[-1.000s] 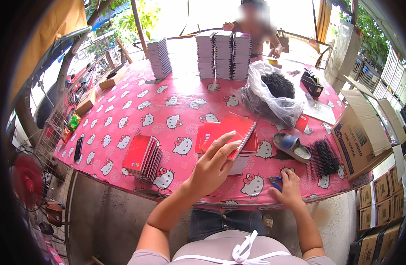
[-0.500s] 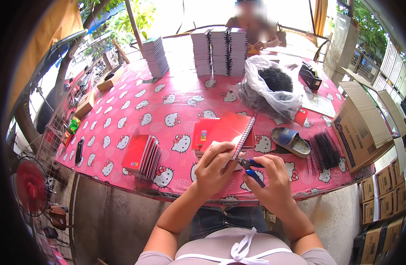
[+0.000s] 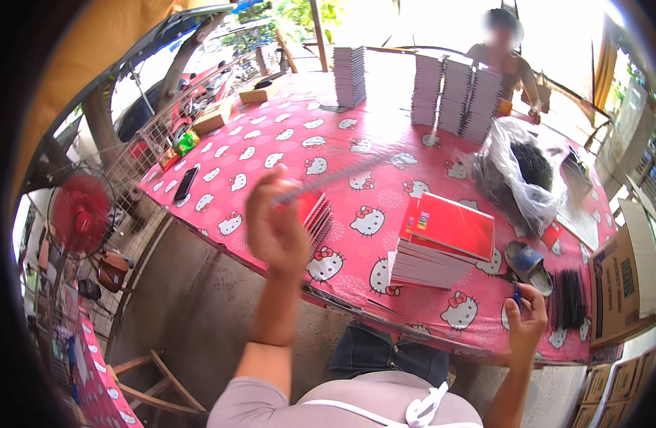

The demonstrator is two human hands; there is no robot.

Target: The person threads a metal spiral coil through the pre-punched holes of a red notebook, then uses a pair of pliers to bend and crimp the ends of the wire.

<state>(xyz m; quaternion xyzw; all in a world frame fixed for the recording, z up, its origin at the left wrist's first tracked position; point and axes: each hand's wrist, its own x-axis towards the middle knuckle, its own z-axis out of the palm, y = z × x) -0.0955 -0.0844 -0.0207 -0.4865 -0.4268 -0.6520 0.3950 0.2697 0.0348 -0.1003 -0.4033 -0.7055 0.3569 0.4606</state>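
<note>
My left hand (image 3: pixel 276 232) is raised at the left, closed on a spiral notebook (image 3: pixel 346 171), which shows edge-on as a thin, motion-blurred strip. Just behind that hand, partly hidden by it, stands a short stack of red spiral notebooks (image 3: pixel 319 220). A larger pile of red notebooks (image 3: pixel 453 239) sits at the table's middle, between my hands. At the right, near the front edge, my right hand (image 3: pixel 530 321) is closed around blue-handled pliers (image 3: pixel 517 297). Their jaws are hard to make out. Beside that hand are a blue slipper (image 3: pixel 529 267) and black binding coils (image 3: pixel 568 299).
Tall notebook stacks (image 3: pixel 442 96) line the far side, near a seated person (image 3: pixel 505 64). A plastic bag of black coils (image 3: pixel 517 178) stands at the right, with a cardboard box (image 3: pixel 624 278) nearer. A phone (image 3: pixel 186 184) lies left; a red fan (image 3: pixel 82 214) stands beyond the table.
My left hand has carried the notebook leftward from the middle pile toward the short stack. My right hand has moved right with the pliers, away from the notebook. The view has turned left.
</note>
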